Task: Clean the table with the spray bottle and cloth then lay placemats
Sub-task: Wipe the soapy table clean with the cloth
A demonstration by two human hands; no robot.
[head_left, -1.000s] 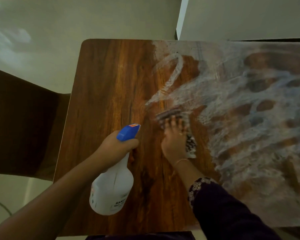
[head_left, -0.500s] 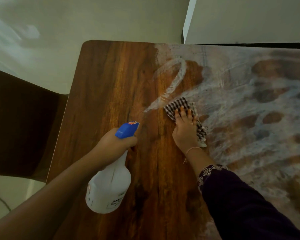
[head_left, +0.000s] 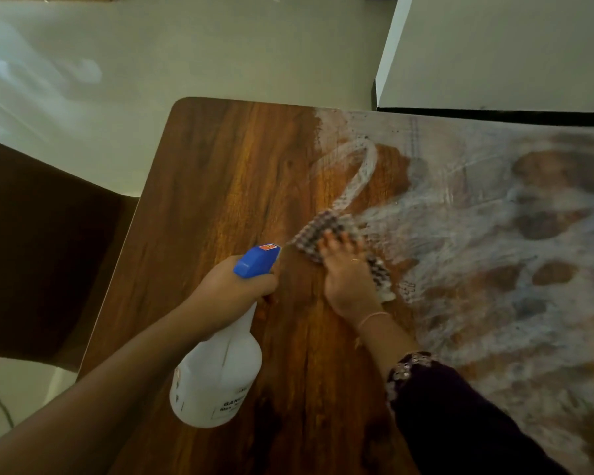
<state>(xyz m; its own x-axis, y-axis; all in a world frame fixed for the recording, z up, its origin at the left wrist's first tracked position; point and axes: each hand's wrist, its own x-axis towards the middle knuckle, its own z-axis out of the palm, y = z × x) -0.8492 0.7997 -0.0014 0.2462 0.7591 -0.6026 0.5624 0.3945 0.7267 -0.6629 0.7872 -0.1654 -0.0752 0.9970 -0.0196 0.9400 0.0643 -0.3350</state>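
My left hand (head_left: 232,286) grips the neck of a white spray bottle (head_left: 216,378) with a blue trigger head, held above the wooden table (head_left: 220,186). My right hand (head_left: 348,275) lies flat with straight fingers on a checked cloth (head_left: 318,231) and presses it to the table at the edge of the wet, foamy streaks (head_left: 477,234). The cloth is motion-blurred. No placemats are in view.
The table's left half is dry dark wood; its right half is covered in whitish smears. A dark chair (head_left: 38,248) stands at the table's left side. A white wall corner (head_left: 494,53) rises behind the far right edge. Pale floor lies beyond.
My right hand slid the cloth to the left and a little nearer, toward the spray bottle's nozzle. The left hand kept its hold on the bottle.
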